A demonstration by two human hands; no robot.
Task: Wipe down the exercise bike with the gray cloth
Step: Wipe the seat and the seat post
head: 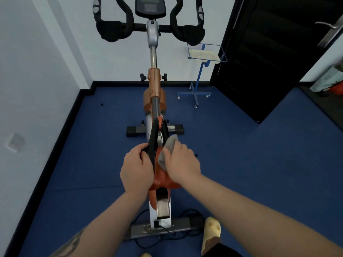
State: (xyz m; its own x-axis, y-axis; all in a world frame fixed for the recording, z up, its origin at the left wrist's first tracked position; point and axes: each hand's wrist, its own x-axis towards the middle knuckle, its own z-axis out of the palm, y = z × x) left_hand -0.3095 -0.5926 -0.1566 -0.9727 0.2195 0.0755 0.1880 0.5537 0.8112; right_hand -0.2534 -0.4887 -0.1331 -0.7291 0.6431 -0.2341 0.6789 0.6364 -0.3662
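- Saddle [161, 175] of the exercise bike [154, 84] sits at the centre of my frame, narrow and tapered, with glossy orange sides and a black strip along its left edge.
- My left hand [137, 169] grips that black left edge, fingers curled over the rim, thumb lying on top.
- My right hand [181, 162] holds the gray cloth [168, 151], bunched and soft-looking, and presses it on the right side of the saddle; a rounded fold of cloth pokes out past the fingers toward the upper part of the frame.
- Ahead of the saddle I see a copper-orange frame tube rising to a shiny metal post, which carries black padded handlebars [115, 30] that curl like horns across the top of the frame, with a dark console [150, 6] between them.
- At the lower centre, a flat gray steel foot bar [163, 229] lies on the blue carpet floor [259, 164], a thin black cable looping around it.
- In the upper right stands a dark door [269, 52] with a metal lever handle; beside it stands a blue wire-frame stand [202, 71] on small castors.
- My pale yellow slipper [211, 232] shows at the lower right.
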